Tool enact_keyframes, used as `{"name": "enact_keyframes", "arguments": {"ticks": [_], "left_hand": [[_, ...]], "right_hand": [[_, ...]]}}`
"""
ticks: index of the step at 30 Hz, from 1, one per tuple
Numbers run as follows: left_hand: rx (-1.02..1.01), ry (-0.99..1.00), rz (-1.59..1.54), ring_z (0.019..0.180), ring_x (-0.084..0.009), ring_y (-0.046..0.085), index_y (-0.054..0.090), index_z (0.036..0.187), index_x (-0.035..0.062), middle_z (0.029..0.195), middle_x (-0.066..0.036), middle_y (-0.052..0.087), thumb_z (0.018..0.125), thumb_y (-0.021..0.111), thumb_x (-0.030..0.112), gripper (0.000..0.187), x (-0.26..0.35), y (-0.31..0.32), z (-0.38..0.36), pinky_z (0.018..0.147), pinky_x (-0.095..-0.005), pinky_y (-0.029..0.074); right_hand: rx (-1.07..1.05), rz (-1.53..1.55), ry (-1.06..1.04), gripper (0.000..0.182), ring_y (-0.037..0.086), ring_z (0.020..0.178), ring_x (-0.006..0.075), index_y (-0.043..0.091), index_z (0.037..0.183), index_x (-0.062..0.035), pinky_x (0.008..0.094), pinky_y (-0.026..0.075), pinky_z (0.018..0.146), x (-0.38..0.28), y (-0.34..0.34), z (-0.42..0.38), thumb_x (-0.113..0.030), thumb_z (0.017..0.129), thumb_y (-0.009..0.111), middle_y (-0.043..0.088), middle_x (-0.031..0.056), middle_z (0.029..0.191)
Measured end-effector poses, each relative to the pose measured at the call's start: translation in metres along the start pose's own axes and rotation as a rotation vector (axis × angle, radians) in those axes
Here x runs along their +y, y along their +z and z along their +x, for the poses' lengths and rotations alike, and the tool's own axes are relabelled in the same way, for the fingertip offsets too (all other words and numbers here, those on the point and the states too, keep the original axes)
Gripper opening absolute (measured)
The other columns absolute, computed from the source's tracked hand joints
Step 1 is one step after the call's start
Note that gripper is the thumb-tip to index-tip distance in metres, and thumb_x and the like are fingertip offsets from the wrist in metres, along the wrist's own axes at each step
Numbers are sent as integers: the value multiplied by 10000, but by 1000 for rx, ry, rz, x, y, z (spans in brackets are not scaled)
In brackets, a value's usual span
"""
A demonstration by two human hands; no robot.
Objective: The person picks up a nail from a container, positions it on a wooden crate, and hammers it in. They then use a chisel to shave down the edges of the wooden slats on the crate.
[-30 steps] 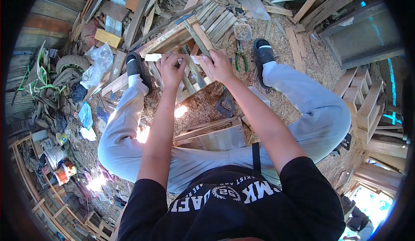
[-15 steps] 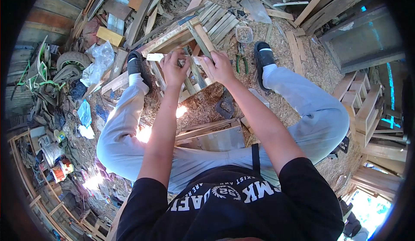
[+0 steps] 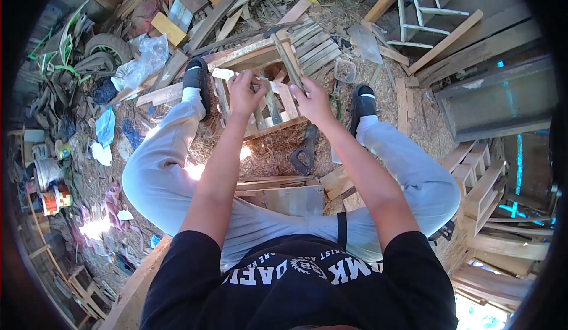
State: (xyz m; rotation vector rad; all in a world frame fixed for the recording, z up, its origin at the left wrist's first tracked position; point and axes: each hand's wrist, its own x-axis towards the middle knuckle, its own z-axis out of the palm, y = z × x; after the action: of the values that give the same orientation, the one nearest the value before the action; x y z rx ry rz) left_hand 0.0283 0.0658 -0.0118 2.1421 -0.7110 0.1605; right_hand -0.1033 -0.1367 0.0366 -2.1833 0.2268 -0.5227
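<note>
A slatted wooden frame [image 3: 260,130] rests on the shavings-covered ground between my feet. Over its left part, my left hand [image 3: 245,93] is closed in a pinch; what lies between its fingertips is too small to make out. A pale strip of wood [image 3: 223,74] shows just beyond those fingers. My right hand [image 3: 313,102] grips the near end of a narrow wooden slat [image 3: 286,58], which slants away across the frame's right side. The frame's inside is partly hidden by my left hand.
A dark handle like a handsaw's [image 3: 303,157] lies before the frame. Boards [image 3: 284,197] lie close to my lap. Beyond the right hand stands a clear plastic tub [image 3: 345,70]. Scrap wood [image 3: 222,13] is piled behind, with a plastic bag [image 3: 145,64] at left.
The view has shifted a little. My left hand's fingers have drawn together into a tighter pinch. My right hand stays at the slat's near end.
</note>
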Motion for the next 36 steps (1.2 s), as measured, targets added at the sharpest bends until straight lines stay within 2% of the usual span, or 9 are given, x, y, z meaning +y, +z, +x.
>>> {"name": "enact_keyframes", "arguments": {"ticks": [6, 10, 13, 16, 18, 27, 31, 33, 36], "left_hand": [[-18, -55, -48, 982, -328, 704, 689, 1117, 106, 912, -56, 752, 813, 857, 225, 367, -10, 0, 0, 1025, -485, 459], [-5, -53, -88, 973, -334, 708, 682, 1111, 104, 924, -63, 757, 799, 858, 226, 378, -10, -5, -2, 1009, -480, 461], [-25, -81, -107, 982, -329, 711, 682, 1110, 106, 944, -62, 761, 793, 856, 222, 379, -9, -8, 0, 1009, -474, 462], [14, -68, -85, 932, -325, 712, 666, 1052, 98, 902, -63, 747, 794, 848, 201, 332, -9, -7, -3, 959, -461, 478], [-2, -83, -81, 972, -302, 718, 688, 1105, 121, 929, -48, 764, 799, 845, 199, 353, -9, -8, -2, 1015, -448, 461], [26, -63, -105, 940, -350, 706, 664, 1016, 78, 924, -91, 742, 785, 839, 192, 312, -2, -13, -2, 976, -465, 488], [17, -54, -105, 946, -348, 710, 665, 1032, 76, 934, -91, 748, 786, 835, 188, 319, -5, -12, -2, 993, -466, 489], [56, -37, -121, 944, -354, 709, 667, 1049, 78, 935, -94, 748, 789, 826, 180, 321, -6, -10, -2, 995, -471, 490], [45, -36, -107, 935, -353, 710, 670, 1060, 84, 932, -90, 746, 796, 822, 177, 318, -6, -11, -2, 993, -471, 491]], "right_hand": [[-261, 221, 556, 297, 711, 768, 381, 718, 1231, -44, 464, 549, 741, -76, -39, -21, -308, 1098, 686, 721, 165, 821], [-308, -48, 487, 313, 682, 724, 356, 712, 1197, -44, 459, 525, 707, -86, -43, -58, -342, 1122, 647, 695, 166, 782], [-297, -25, 558, 299, 533, 674, 106, 711, 1224, -26, 329, 446, 626, -72, -30, -80, -298, 1163, 604, 598, 22, 734], [-271, -65, 550, 305, 534, 670, 118, 716, 1227, -24, 352, 456, 635, -80, -26, -85, -302, 1160, 612, 575, 27, 727], [-276, -103, 545, 338, 687, 745, 409, 705, 1213, -40, 486, 524, 717, -80, -23, -84, -354, 1141, 601, 677, 229, 802], [-275, -160, 576, 368, 712, 776, 455, 717, 1308, -81, 515, 539, 719, -68, -19, -89, -385, 1130, 611, 704, 244, 806], [-260, -163, 505, 333, 533, 655, 149, 715, 1317, -27, 372, 464, 638, -65, -17, -93, -298, 1155, 608, 594, 60, 729], [-230, -166, 485, 366, 731, 821, 464, 715, 1329, -100, 534, 546, 730, -69, -17, -94, -387, 1127, 611, 722, 246, 831], [-237, -207, 498, 352, 728, 814, 462, 716, 1326, -107, 529, 543, 723, -71, -16, -92, -378, 1130, 607, 716, 242, 821]]}}
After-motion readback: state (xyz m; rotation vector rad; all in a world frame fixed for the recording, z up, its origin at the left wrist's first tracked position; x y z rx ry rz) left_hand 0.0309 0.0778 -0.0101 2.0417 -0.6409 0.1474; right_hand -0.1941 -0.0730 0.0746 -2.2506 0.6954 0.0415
